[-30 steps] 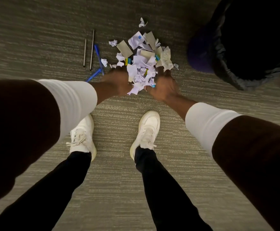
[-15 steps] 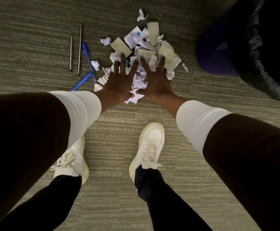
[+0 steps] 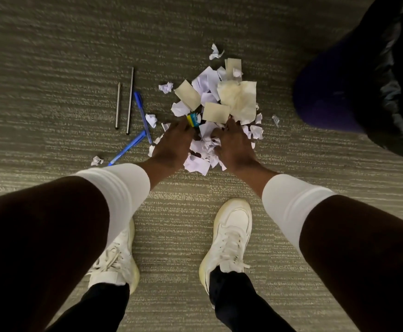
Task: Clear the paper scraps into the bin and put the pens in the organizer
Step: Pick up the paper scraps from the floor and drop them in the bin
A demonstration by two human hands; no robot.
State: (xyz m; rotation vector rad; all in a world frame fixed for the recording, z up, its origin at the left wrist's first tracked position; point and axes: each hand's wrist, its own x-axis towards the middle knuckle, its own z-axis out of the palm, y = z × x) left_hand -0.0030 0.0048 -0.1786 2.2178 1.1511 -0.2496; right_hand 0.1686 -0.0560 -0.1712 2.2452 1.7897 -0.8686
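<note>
We are curling our left hand (image 3: 171, 144) and right hand (image 3: 235, 144) around the scraps (image 3: 219, 104); loose outer pieces risk spilling short of the bin (image 3: 368, 75).

The scene is dim and murky, with soft, even light and faint shadows. The carpet (image 3: 51, 56) smears with motion blur toward the top edge. Wide-angle distortion bulges the sleeves (image 3: 39, 236), which fall into near-black underexposure.
</note>
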